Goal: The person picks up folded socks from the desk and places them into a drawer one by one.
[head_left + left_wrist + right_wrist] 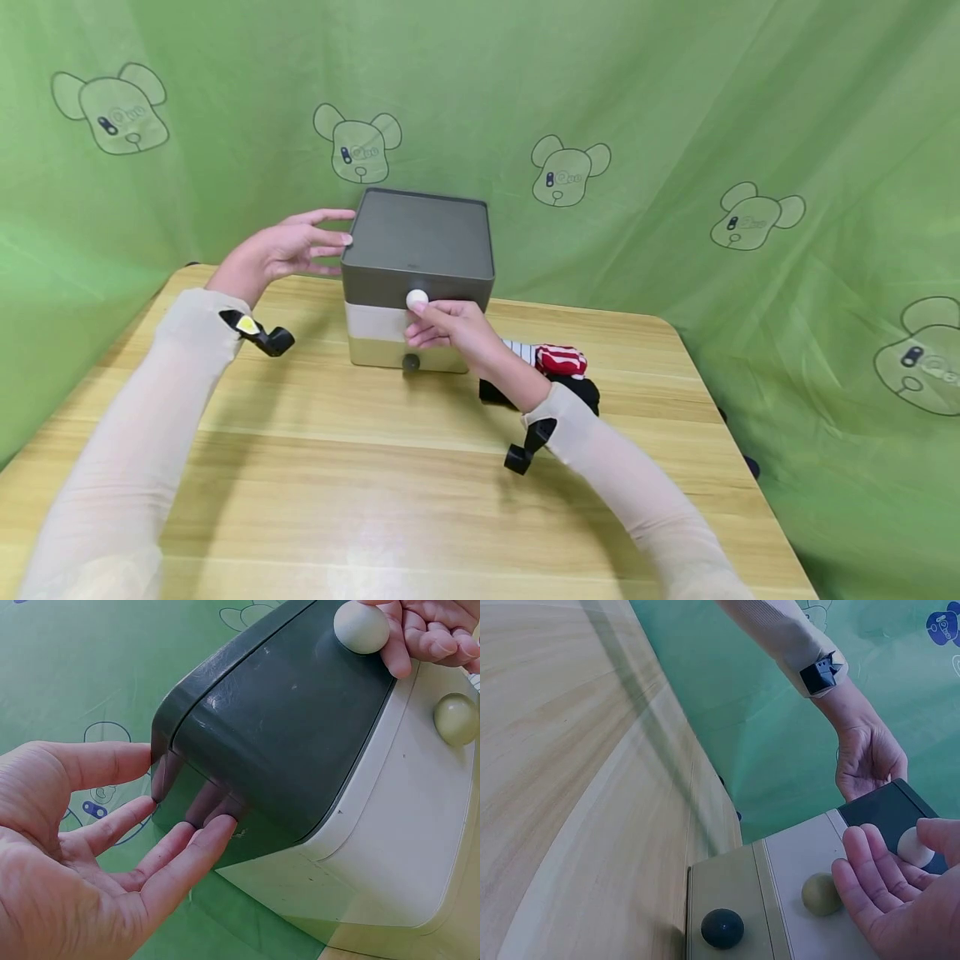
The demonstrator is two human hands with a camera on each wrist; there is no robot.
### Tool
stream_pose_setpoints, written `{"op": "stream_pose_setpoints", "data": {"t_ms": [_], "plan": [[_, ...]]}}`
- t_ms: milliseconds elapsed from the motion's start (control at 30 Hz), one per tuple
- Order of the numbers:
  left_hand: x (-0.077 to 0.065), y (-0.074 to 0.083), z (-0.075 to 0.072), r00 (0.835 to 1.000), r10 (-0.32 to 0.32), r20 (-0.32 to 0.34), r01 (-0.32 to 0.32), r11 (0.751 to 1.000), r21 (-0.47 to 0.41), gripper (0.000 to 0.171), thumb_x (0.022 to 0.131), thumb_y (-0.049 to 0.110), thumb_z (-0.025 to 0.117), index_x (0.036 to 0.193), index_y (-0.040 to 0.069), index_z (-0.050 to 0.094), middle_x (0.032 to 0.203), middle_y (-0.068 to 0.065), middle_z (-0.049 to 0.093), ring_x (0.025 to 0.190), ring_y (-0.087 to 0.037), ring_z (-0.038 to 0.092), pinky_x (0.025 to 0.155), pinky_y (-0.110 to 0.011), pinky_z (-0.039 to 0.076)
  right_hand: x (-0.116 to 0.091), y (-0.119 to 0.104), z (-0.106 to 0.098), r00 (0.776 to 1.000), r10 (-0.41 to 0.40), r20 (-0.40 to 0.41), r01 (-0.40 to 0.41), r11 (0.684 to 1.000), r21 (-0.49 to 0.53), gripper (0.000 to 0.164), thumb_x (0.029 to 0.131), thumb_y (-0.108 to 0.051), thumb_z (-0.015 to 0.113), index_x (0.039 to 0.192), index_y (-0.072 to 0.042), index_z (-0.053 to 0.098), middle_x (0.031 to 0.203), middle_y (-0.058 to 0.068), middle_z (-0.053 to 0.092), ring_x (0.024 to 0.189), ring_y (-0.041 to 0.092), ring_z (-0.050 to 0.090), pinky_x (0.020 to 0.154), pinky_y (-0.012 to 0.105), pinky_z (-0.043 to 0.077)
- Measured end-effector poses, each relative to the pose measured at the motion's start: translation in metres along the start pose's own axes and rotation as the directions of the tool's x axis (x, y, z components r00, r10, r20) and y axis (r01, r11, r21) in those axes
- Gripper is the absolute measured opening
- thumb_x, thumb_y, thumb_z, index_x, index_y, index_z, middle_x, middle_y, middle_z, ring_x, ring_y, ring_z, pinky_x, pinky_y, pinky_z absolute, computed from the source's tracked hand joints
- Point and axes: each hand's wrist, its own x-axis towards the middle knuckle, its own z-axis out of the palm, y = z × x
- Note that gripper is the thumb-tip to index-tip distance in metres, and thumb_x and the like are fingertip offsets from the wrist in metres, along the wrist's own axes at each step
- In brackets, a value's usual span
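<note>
A small three-tier drawer box (420, 237) stands at the back of the table, dark grey on top, white in the middle, beige below. Each drawer front carries a round knob: a white knob (361, 627) on the grey drawer, an olive knob (456, 719) on the white one, a dark knob (722, 928) on the beige one. My right hand (452, 327) pinches the white knob between thumb and index finger, its other fingers loosely bent below. Extended fingers of my left hand (112, 847) touch the grey side wall. All three drawers look closed.
Right of the box lies a small heap of folded cloth items: a red-and-white striped one (561, 360), a white one with dark lines, and a black one (495, 393). A green curtain (637, 100) with bear-head prints hangs right behind the wooden table (360, 483).
</note>
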Motion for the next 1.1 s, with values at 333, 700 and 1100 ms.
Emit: {"op": "stream_pose_setpoints", "data": {"t_ms": [333,700,1100], "plan": [[0.000,-0.003,0.000,1.000,0.002,0.000,-0.002,1.000,0.003,0.071,0.103,0.005,0.054,0.163,0.020,0.020,0.155,-0.009,0.041,0.157,-0.033,0.023,0.126,-0.056,0.029,-0.004,0.006,-0.001,0.999,0.032,0.003,-0.031,0.996,-0.079,0.041,0.105,-0.029,0.059,0.118,0.009,0.068,0.088,0.006,0.077,0.078,0.014,0.074,0.094,0.047,0.062],[0.000,0.000,-0.002,1.000,-0.003,0.007,0.003,1.000,-0.005,0.072,0.103,0.005,0.055,0.164,0.021,0.019,0.170,-0.016,0.016,0.158,-0.034,0.017,0.127,-0.057,0.026,-0.006,0.024,-0.004,0.969,0.243,0.048,-0.238,0.966,-0.098,0.054,0.107,-0.037,0.052,0.123,0.013,0.063,0.086,0.004,0.075,0.075,0.014,0.073,0.096,0.049,0.061],[0.001,-0.001,-0.001,1.000,0.003,-0.002,-0.004,1.000,-0.011,0.072,0.102,0.006,0.057,0.163,0.021,0.021,0.156,-0.008,0.037,0.157,-0.035,0.021,0.126,-0.057,0.029,0.007,0.046,-0.006,0.917,0.312,0.248,-0.363,0.910,0.199,0.059,0.111,-0.039,0.039,0.148,0.007,0.044,0.095,0.005,0.078,0.084,0.017,0.075,0.085,0.031,0.064]]}}
